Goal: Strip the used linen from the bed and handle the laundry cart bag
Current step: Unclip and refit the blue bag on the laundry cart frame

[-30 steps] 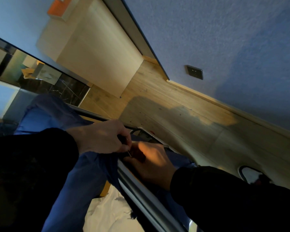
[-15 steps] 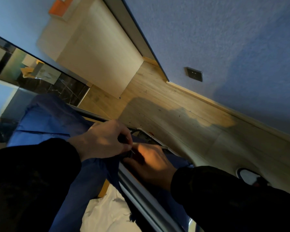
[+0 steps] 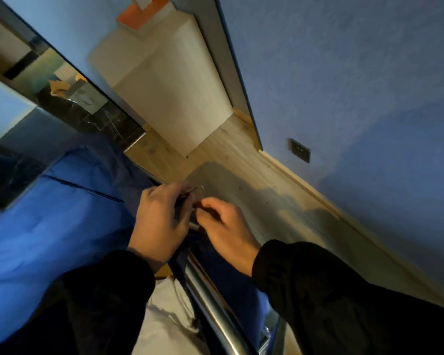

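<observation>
A blue laundry cart bag (image 3: 62, 221) hangs from the cart's chrome rail (image 3: 213, 303), which runs from the lower middle up toward my hands. White linen (image 3: 164, 321) lies bunched inside the bag at the bottom. My left hand (image 3: 159, 224) grips the bag's dark edge at the rail's upper end, fingers curled. My right hand (image 3: 223, 226) sits just right of it, fingers curled around the same dark strap or edge on the rail. What exactly lies between the fingertips is blurred. Both sleeves are black.
Wood floor (image 3: 254, 175) stretches beyond the cart. A blue wall with a socket plate (image 3: 299, 150) and pale skirting runs along the right. A light wooden cabinet (image 3: 169, 80) stands ahead; a dark marble surface (image 3: 92, 116) is at the left.
The view has swung and tilted. Both hands have shifted up along the rail, the right hand now raised with its fingers more curled beside the left.
</observation>
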